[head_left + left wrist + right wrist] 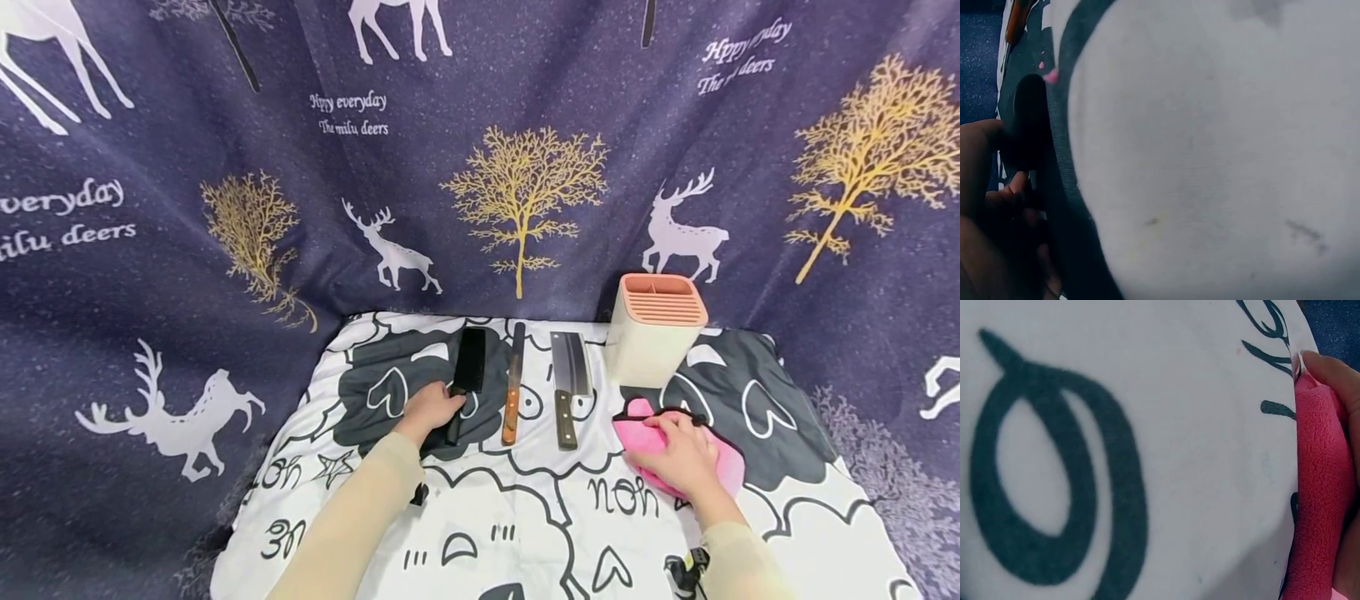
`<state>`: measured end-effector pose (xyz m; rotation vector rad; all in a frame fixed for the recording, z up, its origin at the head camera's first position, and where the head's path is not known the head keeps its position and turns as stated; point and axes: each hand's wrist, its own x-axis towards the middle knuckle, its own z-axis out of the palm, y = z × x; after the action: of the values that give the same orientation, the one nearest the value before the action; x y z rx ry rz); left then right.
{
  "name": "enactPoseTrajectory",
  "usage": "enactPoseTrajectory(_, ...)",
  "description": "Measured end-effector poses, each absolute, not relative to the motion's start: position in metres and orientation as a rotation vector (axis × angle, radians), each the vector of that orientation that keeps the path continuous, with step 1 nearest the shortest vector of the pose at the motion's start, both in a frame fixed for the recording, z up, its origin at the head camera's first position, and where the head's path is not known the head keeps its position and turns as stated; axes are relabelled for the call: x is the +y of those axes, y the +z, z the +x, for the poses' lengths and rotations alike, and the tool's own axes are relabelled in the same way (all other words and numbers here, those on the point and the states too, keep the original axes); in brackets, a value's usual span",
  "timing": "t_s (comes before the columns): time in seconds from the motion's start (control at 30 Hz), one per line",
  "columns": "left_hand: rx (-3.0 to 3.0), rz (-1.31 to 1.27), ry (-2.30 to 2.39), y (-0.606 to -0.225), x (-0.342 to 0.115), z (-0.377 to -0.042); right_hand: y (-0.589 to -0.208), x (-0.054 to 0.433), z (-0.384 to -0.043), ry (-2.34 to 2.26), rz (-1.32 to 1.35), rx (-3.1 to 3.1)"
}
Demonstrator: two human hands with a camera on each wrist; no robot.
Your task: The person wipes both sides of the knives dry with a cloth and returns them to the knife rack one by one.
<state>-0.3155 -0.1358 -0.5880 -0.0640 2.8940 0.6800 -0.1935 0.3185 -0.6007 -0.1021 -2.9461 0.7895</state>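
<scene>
A black kitchen knife (471,358) with a broad blade lies on the left of the patterned cloth, blade pointing away. My left hand (433,408) holds it where the blade meets the handle. In the left wrist view, thumb and fingers come round the dark handle (1030,112). On the right, my right hand (684,454) grips a folded pink towel (727,471) with dark edging, lying on the cloth. The right wrist view shows the towel's fuzzy surface (1319,462) beside the thumb; the other fingers are mostly out of sight.
Between the hands lie a narrow knife (513,400) with an orange-brown wooden handle and a cleaver (572,367) with a dark wooden handle. A cream knife block (647,354) with a slotted salmon top stands behind the towel. A dark deer-print curtain (420,183) hangs behind.
</scene>
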Motion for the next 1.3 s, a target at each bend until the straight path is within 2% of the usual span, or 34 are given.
enactPoseTrajectory(0.77, 2.730, 0.037, 0.802, -0.561, -0.138, -0.325, -0.604, 0.324, -0.196, 0.833, -0.097, -2.892)
enactPoseTrajectory(0.97, 2.467, -0.074, 1.110, -0.555, -0.137, -0.325, -0.605, 0.324, -0.194, 0.847, -0.100, -2.894)
enactPoseTrajectory(1.3, 2.029, -0.214, 1.507, -0.574, -0.136, -0.322, -0.605, 0.322, -0.192, 0.865, -0.089, -2.884)
